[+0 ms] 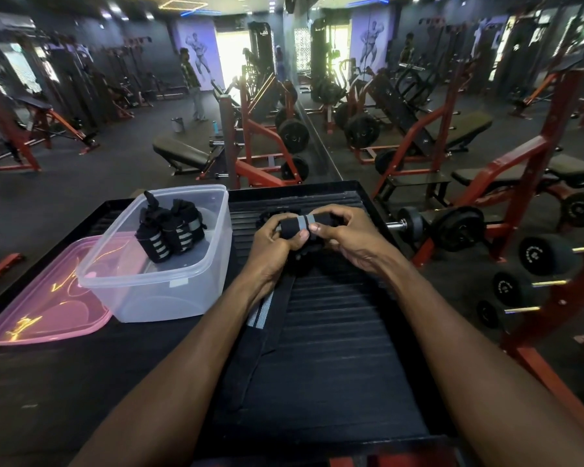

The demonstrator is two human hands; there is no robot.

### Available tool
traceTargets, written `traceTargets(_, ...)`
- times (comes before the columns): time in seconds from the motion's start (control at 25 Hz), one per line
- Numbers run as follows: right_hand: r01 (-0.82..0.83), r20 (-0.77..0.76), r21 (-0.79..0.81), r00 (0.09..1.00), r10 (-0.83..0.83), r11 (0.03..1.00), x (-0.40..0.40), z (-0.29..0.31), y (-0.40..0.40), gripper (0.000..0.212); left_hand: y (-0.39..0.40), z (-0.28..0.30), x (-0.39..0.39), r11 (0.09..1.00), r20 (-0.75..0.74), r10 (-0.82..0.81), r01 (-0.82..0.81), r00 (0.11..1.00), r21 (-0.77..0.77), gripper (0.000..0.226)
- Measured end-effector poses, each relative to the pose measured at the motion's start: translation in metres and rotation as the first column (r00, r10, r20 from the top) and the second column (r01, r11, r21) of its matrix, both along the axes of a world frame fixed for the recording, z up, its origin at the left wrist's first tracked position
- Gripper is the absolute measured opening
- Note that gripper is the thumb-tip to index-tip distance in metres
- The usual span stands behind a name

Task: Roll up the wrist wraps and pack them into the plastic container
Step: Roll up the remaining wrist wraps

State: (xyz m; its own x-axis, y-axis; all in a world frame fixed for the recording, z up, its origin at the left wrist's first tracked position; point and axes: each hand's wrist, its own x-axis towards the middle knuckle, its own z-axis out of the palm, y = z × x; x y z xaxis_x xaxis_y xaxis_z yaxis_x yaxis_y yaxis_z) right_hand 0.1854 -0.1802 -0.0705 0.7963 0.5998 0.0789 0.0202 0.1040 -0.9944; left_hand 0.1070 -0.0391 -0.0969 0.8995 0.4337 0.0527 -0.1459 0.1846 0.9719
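Note:
A black wrist wrap with grey stripes (299,225) is partly rolled, held above the black ribbed surface (344,332). My left hand (273,241) grips the roll's left end and my right hand (348,234) pinches its right end. The wrap's loose tail (267,308) trails down toward me, under my left wrist. To the left stands the clear plastic container (155,284), with several rolled black-and-grey wraps (169,230) upright inside it.
A pink translucent lid (44,305) lies flat left of the container. More dark fabric (273,212) lies beyond my hands. A dumbbell rack (533,274) stands to the right, with benches and weight machines behind. A person (193,85) stands far back.

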Motion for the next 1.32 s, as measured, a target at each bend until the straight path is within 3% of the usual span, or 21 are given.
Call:
traceTargets(0.12,0.028,0.078,0.039,0.996,-0.031,0.999,0.001,-0.005,0.002,0.026,-0.002,0.005,0.000,0.995,-0.064,-0.015,0.008,0.998,-0.104,0.027)
traceTargets(0.2,0.036,0.139,0.021,0.989,-0.039,0.999,0.001,-0.007,0.004,0.031,-0.001,0.003,0.003,0.995,-0.098,0.030,-0.040,0.995,-0.096,0.029)
traceTargets(0.32,0.006,0.036,0.049,0.999,-0.008,0.999,0.001,-0.004,0.005,0.030,0.001,0.000,0.004,0.992,-0.069,0.086,-0.092,0.994,-0.084,0.014)
traceTargets(0.44,-0.055,-0.128,0.061,0.990,0.062,0.997,-0.003,0.003,0.004,0.021,0.001,0.001,0.003,0.990,-0.030,0.139,-0.139,0.990,0.019,0.021)
traceTargets(0.52,-0.020,-0.114,0.028,0.993,0.023,0.999,-0.004,0.001,0.006,0.024,0.001,0.003,0.002,0.987,-0.028,0.151,-0.149,0.988,0.062,0.029)
traceTargets(0.72,0.139,-0.015,-0.020,0.990,-0.140,0.990,-0.001,-0.001,0.007,0.036,-0.003,0.007,-0.003,0.997,-0.048,0.071,-0.072,0.996,-0.020,0.028)
traceTargets(0.88,0.032,-0.110,0.025,0.993,-0.029,0.999,-0.001,0.000,0.007,0.040,-0.004,0.009,-0.007,0.992,-0.022,0.113,-0.112,0.993,0.066,0.042)
traceTargets(1.0,0.022,-0.022,-0.034,0.999,-0.023,0.999,-0.001,-0.003,0.008,0.024,-0.005,0.010,-0.011,0.984,-0.029,0.087,-0.082,0.996,0.160,0.051)
traceTargets(1.16,0.186,0.138,-0.144,0.976,-0.167,0.972,0.006,-0.008,0.005,0.015,-0.006,0.012,-0.009,0.982,-0.113,0.074,-0.053,0.991,0.182,0.045)
traceTargets(1.24,0.292,0.204,-0.219,0.947,-0.249,0.931,0.011,-0.010,0.004,0.015,0.002,0.012,-0.008,0.923,-0.133,0.219,-0.161,0.967,0.350,0.036)
traceTargets(1.32,0.376,0.224,-0.295,0.921,-0.319,0.879,0.015,-0.011,0.001,0.020,0.011,0.011,-0.010,0.723,-0.083,0.391,-0.250,0.917,0.644,0.026)
